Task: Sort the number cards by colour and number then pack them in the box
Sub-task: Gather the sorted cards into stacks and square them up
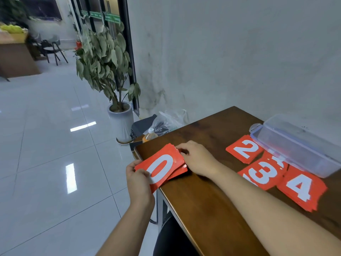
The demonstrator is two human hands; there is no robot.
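A stack of red cards with a white 0 [160, 168] on top lies at the left edge of the brown table [206, 200], partly overhanging it. My left hand [138, 182] pinches the stack's near corner, thumb on top. My right hand [198, 158] grips the stack's far right side with curled fingers. Further right lie red piles showing 2 [244, 148], 3 [263, 173] and 4 [301, 188]. A clear plastic box [299, 145] with a blue-trimmed rim stands behind them near the wall.
Beyond the table's left end are a bottle of orange drink [149, 136], a plastic bag [168, 121] and a potted plant [120, 111] on the tiled floor. A grey wall runs behind the table.
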